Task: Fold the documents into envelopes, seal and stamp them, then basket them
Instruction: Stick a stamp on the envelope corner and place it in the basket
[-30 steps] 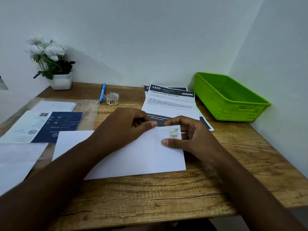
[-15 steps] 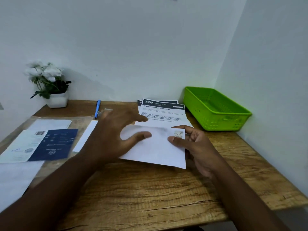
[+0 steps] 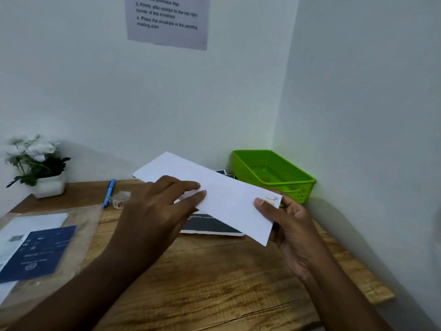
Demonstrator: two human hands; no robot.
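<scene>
A white envelope [image 3: 224,194] with a small stamp [image 3: 271,199] at its right corner is lifted off the wooden table and tilted. My right hand [image 3: 287,225] grips its right end, thumb on top just beside the stamp. My left hand [image 3: 155,211] hovers over its left half with fingers spread and fingertips resting on the paper. The green plastic basket [image 3: 298,185] stands in the back right corner, just beyond the envelope's right end. Printed documents [image 3: 210,225] with dark headers lie on the table, mostly hidden under the envelope.
A blue pen [image 3: 109,191] and a small roll of stamps [image 3: 120,199] lie at the back. At the left are a clear sleeve with papers and a dark blue leaflet [image 3: 38,252]. A potted white flower [image 3: 38,163] stands back left. An instruction sheet [image 3: 167,20] hangs on the wall.
The envelope has been raised from the table and carried right toward the green basket. My left hand has opened and loosened on it. The head camera has tilted up.
</scene>
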